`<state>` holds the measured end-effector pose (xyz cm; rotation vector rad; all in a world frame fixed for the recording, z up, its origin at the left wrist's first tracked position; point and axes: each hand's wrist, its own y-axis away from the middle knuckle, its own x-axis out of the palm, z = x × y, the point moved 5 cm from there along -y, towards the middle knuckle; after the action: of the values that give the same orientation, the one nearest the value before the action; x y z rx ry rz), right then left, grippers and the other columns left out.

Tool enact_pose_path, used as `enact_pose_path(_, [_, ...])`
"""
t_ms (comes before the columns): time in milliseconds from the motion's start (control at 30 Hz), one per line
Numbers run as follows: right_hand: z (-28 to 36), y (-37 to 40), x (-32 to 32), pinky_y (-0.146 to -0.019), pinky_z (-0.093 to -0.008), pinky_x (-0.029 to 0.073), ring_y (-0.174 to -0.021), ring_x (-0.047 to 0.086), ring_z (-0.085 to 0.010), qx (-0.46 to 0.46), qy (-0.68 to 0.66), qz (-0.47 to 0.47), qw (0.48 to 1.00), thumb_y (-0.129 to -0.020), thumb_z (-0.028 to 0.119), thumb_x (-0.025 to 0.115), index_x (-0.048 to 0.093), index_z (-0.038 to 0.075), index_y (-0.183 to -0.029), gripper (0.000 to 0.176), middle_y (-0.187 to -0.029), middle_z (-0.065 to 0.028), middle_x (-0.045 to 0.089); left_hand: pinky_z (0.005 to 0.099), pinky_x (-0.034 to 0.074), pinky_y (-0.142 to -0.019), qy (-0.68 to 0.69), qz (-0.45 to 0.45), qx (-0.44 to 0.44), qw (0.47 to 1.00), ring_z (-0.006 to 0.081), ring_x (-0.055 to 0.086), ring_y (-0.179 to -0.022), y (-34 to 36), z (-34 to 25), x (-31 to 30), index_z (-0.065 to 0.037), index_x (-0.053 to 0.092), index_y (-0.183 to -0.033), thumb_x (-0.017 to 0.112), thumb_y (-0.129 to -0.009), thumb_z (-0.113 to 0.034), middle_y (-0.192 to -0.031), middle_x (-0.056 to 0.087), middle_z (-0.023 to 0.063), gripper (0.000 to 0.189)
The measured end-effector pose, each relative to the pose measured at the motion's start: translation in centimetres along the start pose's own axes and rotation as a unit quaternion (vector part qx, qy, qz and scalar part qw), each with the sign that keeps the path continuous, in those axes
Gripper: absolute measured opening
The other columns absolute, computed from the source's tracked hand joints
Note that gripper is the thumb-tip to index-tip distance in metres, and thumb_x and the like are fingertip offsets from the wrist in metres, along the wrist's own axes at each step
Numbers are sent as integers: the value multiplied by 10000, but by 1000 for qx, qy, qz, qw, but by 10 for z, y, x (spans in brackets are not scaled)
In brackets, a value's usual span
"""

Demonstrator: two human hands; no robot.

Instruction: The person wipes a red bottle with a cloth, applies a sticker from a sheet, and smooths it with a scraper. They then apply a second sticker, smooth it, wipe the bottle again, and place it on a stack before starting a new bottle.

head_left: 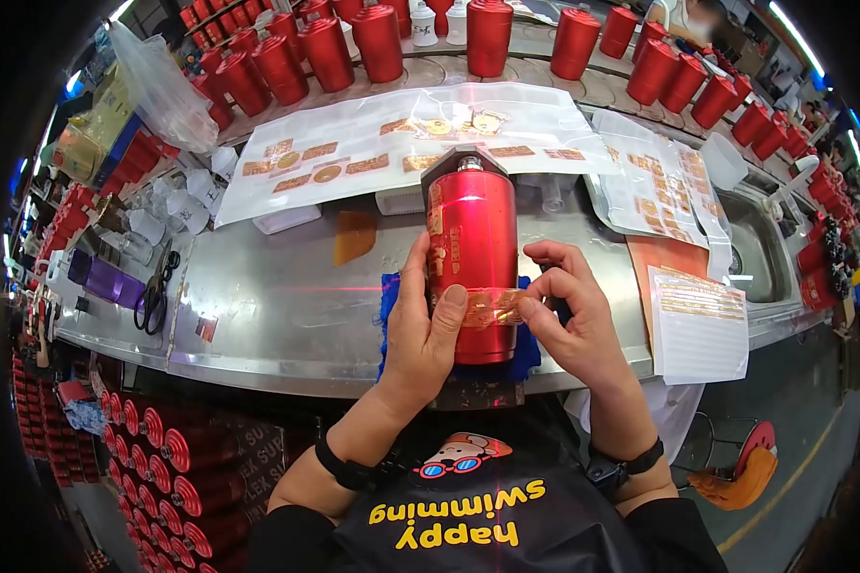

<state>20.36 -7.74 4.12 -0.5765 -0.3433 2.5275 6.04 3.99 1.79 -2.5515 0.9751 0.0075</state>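
Note:
A glossy red bottle (492,239) with a bare neck lies or leans away from me in a dark holder (441,168), over a blue cloth (390,291). Small gold markings run down its left side. My left hand (419,334) is wrapped along that side, its thumb pressing a clear strip with gold print (490,307) against the lower body. On the other side, my right hand (578,320) pinches the strip's right end between thumb and fingertips. A red laser line crosses the bottle and bench.
Gold decals lie on a white sheet (354,134) behind the bottle, with more sheets (645,181) at right. Red bottles (377,43) line the back conveyor. A sink (760,239), printed paper (699,320), scissors (158,291) and an orange scraper-like piece (354,237) are nearby.

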Motion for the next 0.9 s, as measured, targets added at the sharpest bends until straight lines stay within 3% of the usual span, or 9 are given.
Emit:
enact_pose_path(167, [-2, -1, -2, -828, -308, 466, -1139, 547, -266, -4, -23, -6, 1000, -905, 142, 678, 632, -1, -869, 154, -1270, -180, 506, 365, 363, -1086, -1, 1, 1, 1000, 304, 488, -1292, 0, 1, 0, 97, 268, -1476, 489, -1039, -362, -1391, 474, 258, 671])
enact_pose_path(467, [2, 0, -1, -722, -257, 441, -883, 542, -142, -14, 5, -5, 1000, -898, 181, 714, 650, 16, -861, 181, -1243, -153, 537, 367, 360, -1091, -2, 1, -2, 1000, 311, 480, -1303, 0, 3, 0, 100, 266, -1476, 487, -1039, -363, -1405, 461, 261, 673])
enact_pose_path(700, [2, 0, 1, -705, -249, 439, -893, 551, -141, 18, -21, 1, 1000, -884, 149, 716, 645, 23, -844, 150, -1231, -150, 545, 364, 365, -1088, 7, 1, -2, 1000, 303, 481, -1300, 0, 3, 0, 96, 254, -1482, 502, -1034, -363, -1409, 455, 259, 687])
enact_pose_path(900, [2, -1, 2, -726, -261, 451, -930, 574, -161, 10, -21, 2, 1000, -882, 131, 710, 638, 24, -838, 136, -1224, -163, 547, 366, 398, -1071, 23, 16, -16, 999, 293, 495, -1288, 0, -2, 2, 85, 217, -1496, 608, -979, -387, -1403, 451, 245, 801])
